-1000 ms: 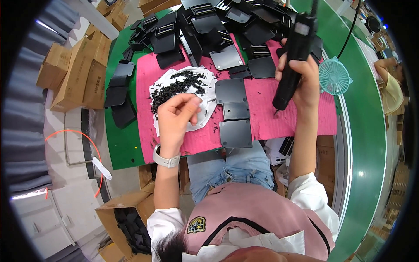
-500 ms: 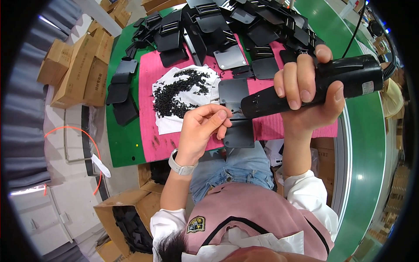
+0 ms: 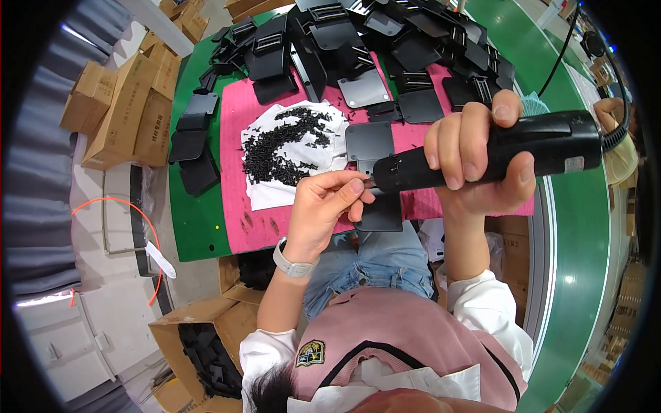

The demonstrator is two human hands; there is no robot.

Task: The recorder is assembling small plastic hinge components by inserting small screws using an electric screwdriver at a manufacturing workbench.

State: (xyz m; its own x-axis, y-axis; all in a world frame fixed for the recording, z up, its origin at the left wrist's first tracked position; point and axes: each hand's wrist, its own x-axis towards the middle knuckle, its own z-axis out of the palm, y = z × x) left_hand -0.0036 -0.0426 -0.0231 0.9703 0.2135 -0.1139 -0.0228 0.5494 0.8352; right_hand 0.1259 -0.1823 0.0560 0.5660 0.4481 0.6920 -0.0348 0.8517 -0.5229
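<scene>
Right hand (image 3: 482,162) wrapped round black power screwdriver (image 3: 496,155), long axis level, tip pointing left. Left hand (image 3: 323,210) pinching probably small screw at tip, above black plate (image 3: 379,210).

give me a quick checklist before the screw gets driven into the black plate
1. Electric screwdriver gripped by right hand: ok.
2. Left hand fingertips pinched at the driver tip: ok.
3. Screw seated on the bit: cannot tell, too small.
4. Black plate lying flat on the pink mat under the tip: ok.
5. Pile of black screws on the white sheet within reach: ok.
6. Tip lined up with a plate hole: cannot tell.
</scene>
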